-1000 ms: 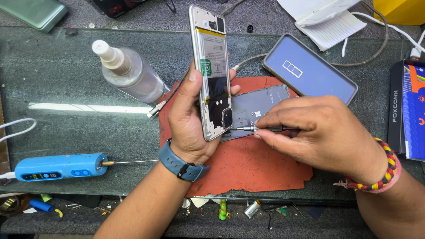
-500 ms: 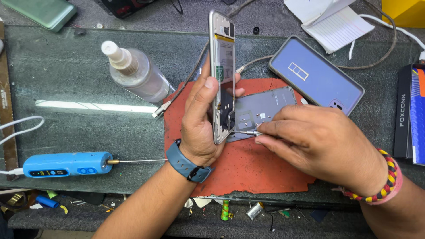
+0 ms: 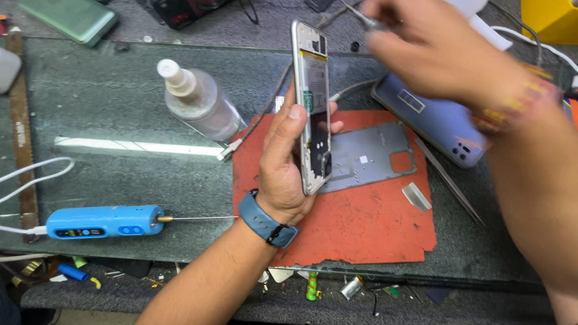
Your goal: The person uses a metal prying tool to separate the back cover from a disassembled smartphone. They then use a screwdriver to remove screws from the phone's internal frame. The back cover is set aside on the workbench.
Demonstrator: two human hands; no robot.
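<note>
The left hand (image 3: 283, 174) grips an opened phone (image 3: 312, 102) upright on its edge above the red mat (image 3: 367, 229), thumb along its near side. The right hand (image 3: 439, 54), blurred, pinches thin tweezers (image 3: 355, 15) over the table's (image 3: 120, 108) far edge. Around them lie a grey back plate (image 3: 373, 156), a purple phone (image 3: 433, 120), a spray bottle (image 3: 198, 102) and a blue electric screwdriver (image 3: 102, 221).

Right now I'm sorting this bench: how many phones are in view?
2: an opened phone held upright in the left hand, and a lavender phone lying face down, partly hidden behind the right hand.
</note>
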